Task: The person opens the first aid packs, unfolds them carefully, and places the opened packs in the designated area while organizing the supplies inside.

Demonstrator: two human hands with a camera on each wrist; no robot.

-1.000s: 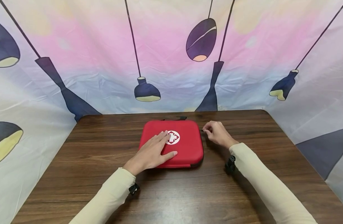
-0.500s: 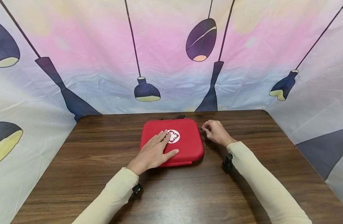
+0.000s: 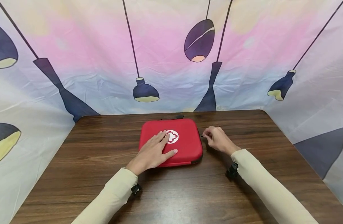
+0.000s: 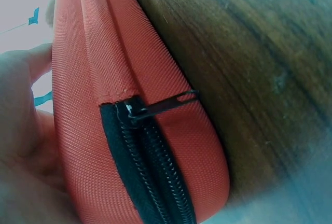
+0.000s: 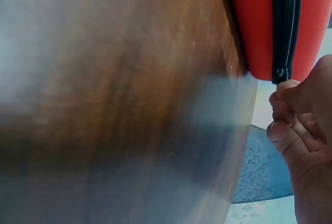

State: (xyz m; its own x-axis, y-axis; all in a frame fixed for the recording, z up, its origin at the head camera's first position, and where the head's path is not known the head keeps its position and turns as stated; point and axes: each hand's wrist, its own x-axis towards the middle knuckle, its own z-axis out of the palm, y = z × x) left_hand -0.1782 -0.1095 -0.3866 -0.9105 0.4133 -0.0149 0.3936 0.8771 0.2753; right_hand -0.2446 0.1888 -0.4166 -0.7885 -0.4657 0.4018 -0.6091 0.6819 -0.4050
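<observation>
Well, printed cloth (image 3: 171, 46) backs the wooden table (image 3: 90, 161), left hand (image 3: 151, 151) flat, right (image 3: 218, 140) pinching zipper (image 5: 285, 27).

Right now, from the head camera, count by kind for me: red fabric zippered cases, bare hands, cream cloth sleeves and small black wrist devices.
Red fabric zippered case: 1
Bare left hand and right hand: 2
Cream cloth left sleeve and right sleeve: 2
Small black left-wrist device and right-wrist device: 2
Total: 7

The right hand (image 5: 315, 143) pinches at the slider (image 5: 281, 72) of a black zipper (image 5: 285, 22) on the red case (image 5: 254, 32), which rests on the table (image 5: 109, 73).
</observation>
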